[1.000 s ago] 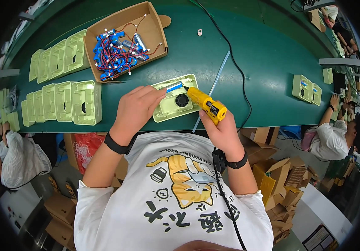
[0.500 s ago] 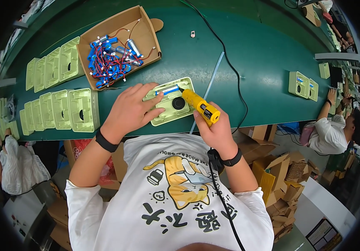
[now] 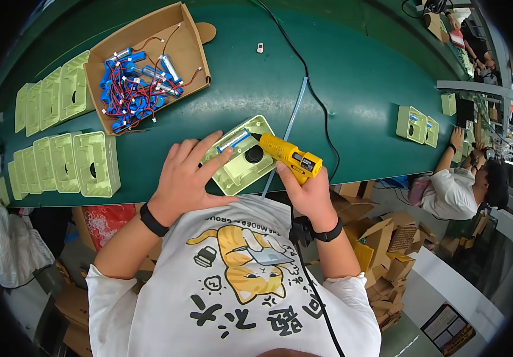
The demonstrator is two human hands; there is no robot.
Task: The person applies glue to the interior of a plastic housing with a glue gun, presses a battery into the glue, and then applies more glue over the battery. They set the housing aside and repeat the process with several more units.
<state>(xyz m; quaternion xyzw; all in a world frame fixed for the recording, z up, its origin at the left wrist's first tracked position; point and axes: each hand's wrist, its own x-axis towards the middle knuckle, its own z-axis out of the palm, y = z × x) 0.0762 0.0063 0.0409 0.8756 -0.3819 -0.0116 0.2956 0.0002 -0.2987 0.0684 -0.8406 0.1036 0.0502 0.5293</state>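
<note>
A pale green plastic housing [image 3: 232,179] lies tilted on the bench in front of me. Inside it are a blue cylindrical battery [image 3: 234,140] and a round black part [image 3: 254,154]. My left hand [image 3: 188,172] is spread at the housing's left side, fingertips by the battery's left end and the thumb near the lower edge. My right hand [image 3: 310,193] grips a yellow glue gun [image 3: 286,153]. Its dark nozzle points left into the housing, close to the battery's right end; whether it touches cannot be made out.
A cardboard box [image 3: 191,53] of blue batteries with red and black wires stands at the far left. Two rows of green housings [image 3: 95,163] line the left. A black cable [image 3: 319,98] and a clear stick [image 3: 298,110] lie right of centre. Further right are two housings [image 3: 411,125] and a co-worker [image 3: 456,190].
The housing has turned counter-clockwise. My left thumb has moved down from inside it to near its lower edge. The glue gun's nozzle stays near the battery's right end. The whole view has shifted.
</note>
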